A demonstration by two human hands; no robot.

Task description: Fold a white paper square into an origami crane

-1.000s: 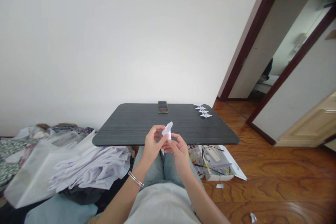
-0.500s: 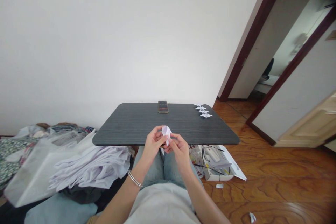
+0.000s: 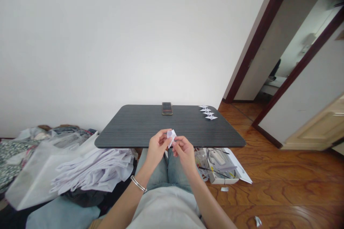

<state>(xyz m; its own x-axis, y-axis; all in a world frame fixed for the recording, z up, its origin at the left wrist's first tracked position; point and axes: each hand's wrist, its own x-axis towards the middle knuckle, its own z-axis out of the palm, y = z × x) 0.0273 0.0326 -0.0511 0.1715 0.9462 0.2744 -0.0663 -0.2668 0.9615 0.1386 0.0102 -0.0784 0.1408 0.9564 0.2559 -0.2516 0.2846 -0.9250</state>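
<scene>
Dark table [image 3: 129,128], phone [image 3: 167,108], cranes [image 3: 207,112] beyond paper [image 3: 171,135]

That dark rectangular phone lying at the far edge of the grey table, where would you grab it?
Probably by its two long side edges, coming straight down from above: the dark rectangular phone lies flat on the grey wood-grain table, long sides running away from the person, with tabletop showing either side. The left hand and right hand both pinch a small white folded paper.
</scene>
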